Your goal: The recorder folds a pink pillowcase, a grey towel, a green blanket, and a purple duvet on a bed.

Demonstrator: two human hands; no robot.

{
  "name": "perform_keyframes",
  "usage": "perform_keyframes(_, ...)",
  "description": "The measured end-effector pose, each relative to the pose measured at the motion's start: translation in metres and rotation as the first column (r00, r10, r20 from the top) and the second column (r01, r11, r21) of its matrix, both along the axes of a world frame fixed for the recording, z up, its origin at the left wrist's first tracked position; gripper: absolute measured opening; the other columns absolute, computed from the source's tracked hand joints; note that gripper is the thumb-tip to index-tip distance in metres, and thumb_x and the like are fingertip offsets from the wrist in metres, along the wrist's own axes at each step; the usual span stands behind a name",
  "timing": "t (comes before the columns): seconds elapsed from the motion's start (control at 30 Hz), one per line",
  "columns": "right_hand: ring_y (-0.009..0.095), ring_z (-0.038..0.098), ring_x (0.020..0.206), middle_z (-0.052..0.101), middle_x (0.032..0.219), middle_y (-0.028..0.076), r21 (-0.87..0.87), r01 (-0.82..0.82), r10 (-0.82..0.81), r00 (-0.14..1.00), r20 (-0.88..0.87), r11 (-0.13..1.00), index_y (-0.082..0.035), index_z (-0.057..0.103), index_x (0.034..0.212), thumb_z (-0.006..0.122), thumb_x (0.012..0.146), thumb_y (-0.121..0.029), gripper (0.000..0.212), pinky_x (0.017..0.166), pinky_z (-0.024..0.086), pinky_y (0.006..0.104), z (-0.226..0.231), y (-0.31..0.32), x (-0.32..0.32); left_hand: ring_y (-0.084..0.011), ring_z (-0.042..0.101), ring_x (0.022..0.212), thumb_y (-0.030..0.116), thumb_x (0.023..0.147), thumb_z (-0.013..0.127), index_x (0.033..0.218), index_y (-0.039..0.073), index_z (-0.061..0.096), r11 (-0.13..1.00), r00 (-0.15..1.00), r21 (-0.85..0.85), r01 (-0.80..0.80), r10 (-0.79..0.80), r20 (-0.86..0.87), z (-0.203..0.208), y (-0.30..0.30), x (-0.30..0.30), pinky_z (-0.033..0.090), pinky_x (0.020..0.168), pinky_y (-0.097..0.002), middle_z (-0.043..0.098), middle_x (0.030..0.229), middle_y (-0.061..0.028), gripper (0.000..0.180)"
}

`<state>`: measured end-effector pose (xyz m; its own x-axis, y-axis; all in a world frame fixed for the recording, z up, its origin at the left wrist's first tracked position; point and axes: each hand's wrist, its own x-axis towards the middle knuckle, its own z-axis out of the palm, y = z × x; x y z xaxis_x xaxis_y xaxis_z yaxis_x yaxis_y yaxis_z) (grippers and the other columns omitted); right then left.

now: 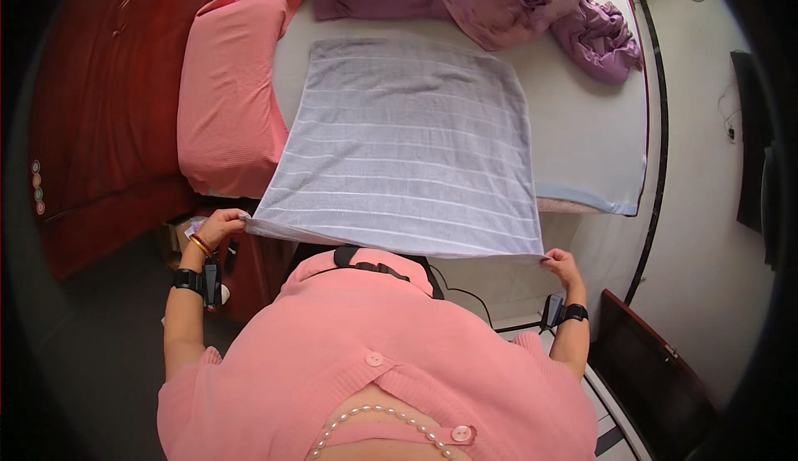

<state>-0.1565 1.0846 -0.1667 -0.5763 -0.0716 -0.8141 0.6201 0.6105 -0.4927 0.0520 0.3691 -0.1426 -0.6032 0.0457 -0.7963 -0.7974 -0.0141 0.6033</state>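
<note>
A grey-blue towel (407, 145) with thin white stripes lies spread over the bed, its near edge drawn out past the mattress toward me. My left hand (223, 226) pinches the near left corner. At the near right corner, my right hand (565, 266) grips the towel between thumb and fingers. The near edge hangs almost straight between both hands, while the far part rests on the pale mattress (586, 141). Beside the towel's left side lies a pink ribbed pillow (229, 87).
A crumpled purple bedcover (507, 0) is heaped at the far side of the bed. The dark red wooden headboard (108, 112) rises at left. A wooden nightstand (249, 274) stands below my left hand. At right, a dark flat screen (752, 145) hangs on the white wall.
</note>
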Motion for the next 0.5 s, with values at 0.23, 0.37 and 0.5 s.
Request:
perform_keyframes(0.23, 0.009, 0.049, 0.058, 0.053, 0.064, -0.003, 0.114, -0.214, 0.172, 0.939, 0.297, 0.97, -0.007, 0.057, 0.071, 0.061, 0.065, -0.003, 0.009, 0.055, 0.039, 0.0213, -0.002, -0.025, -0.024, -0.0058, 0.048, 0.072, 0.012, 0.076, 0.052, 0.085, 0.004, 0.058, 0.978, 0.973, 0.053, 0.201, -0.206, 0.105, -0.009, -0.017, -0.008, 0.04, 0.067, -0.0207, 0.054, 0.078, 0.0034, 0.014)
perform_keyframes(0.37, 0.005, 0.044, 0.056, 0.048, 0.061, -0.006, 0.119, -0.009, 0.016, 0.998, -0.056, 0.993, -0.011, 0.055, 0.069, 0.058, 0.067, -0.006, 0.006, 0.052, 0.034, 0.019, 0.005, -0.029, -0.058, -0.0037, 0.048, 0.075, 0.009, 0.076, 0.05, 0.093, 0.003, 0.057, 0.995, 0.988, 0.008, -0.098, 0.098, -0.116, -0.021, -0.039, -0.056, 0.04, 0.067, -0.0186, 0.055, 0.084, 0.0043, 0.02)
perform_keyframes(0.5, 0.007, 0.042, 0.054, 0.049, 0.06, -0.005, 0.243, 0.053, 0.068, 0.883, -0.465, 0.969, -0.006, 0.055, 0.068, 0.058, 0.069, -0.012, 0.007, 0.051, 0.035, 0.023, -0.003, -0.056, -0.129, -0.0039, 0.05, 0.079, 0.015, 0.08, 0.051, 0.098, 0.006, 0.057, 0.979, 0.937, -0.071, -0.192, 0.161, -0.31, -0.082, -0.069, -0.104, 0.04, 0.068, -0.019, 0.056, 0.089, 0.0048, 0.021)
